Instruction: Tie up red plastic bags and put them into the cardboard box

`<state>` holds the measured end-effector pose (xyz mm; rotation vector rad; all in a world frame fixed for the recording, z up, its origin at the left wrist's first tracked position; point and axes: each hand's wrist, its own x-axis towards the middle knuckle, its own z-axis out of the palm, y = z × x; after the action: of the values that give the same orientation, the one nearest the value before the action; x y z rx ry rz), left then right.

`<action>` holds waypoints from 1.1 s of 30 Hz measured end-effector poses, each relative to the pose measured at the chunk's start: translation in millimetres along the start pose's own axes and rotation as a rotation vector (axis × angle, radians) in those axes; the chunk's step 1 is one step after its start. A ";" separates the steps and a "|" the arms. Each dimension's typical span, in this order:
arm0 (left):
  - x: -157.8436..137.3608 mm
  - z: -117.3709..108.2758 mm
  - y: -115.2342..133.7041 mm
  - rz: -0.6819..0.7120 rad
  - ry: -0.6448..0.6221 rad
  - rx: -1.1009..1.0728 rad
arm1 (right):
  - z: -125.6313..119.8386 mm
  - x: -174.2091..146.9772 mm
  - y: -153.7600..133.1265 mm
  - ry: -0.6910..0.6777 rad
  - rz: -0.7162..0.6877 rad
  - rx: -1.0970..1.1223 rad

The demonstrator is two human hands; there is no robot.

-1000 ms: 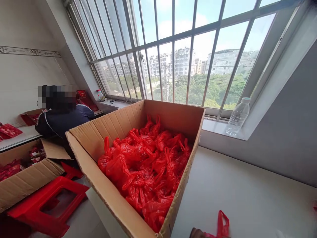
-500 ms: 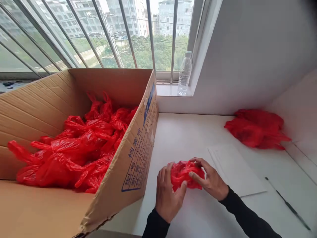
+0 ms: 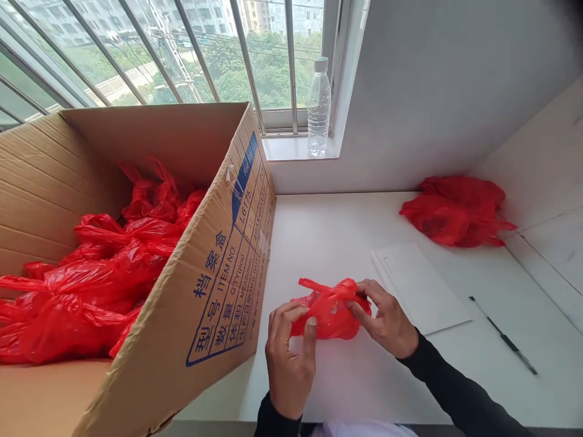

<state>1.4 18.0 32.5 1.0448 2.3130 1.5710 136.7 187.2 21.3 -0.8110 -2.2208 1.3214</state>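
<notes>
A small red plastic bag (image 3: 334, 315), crumpled around contents I cannot make out, sits on the white tabletop in front of me. A loop of its thin plastic sticks up at the top left. My left hand (image 3: 291, 358) grips its left side between curled fingers and thumb. On the opposite side, my right hand (image 3: 387, 318) pinches the bag's upper right edge. To the left stands a large open cardboard box (image 3: 228, 255) with several knotted red plastic bags (image 3: 104, 279) heaped inside.
A clear plastic bottle (image 3: 319, 109) stands on the windowsill beside the barred window. More red plastic bags (image 3: 455, 209) lie bunched at the back right. Right of my hands are a white paper pad (image 3: 421, 288) and a pen (image 3: 503, 337). The box's edge rises close to my left hand.
The view has shifted, so the box sits further left. My hands have turned the small bag, and a loop of plastic now stands up from it. Both hands stay on its sides.
</notes>
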 end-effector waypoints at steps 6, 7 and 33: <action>-8.7 -19.4 13.7 -0.176 0.135 -0.170 | -13.0 -10.4 -1.8 0.115 0.068 0.169; -10.3 -21.9 15.7 -0.178 0.133 -0.171 | -14.6 -12.9 -2.4 0.121 0.061 0.201; -1.2 -31.5 51.0 -0.297 0.143 -0.359 | -27.8 -29.3 -37.9 0.151 -0.110 0.281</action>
<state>10.2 3.9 90.1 0.4976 2.0377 1.8841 165.6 171.0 65.7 -0.6514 -1.8822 1.4261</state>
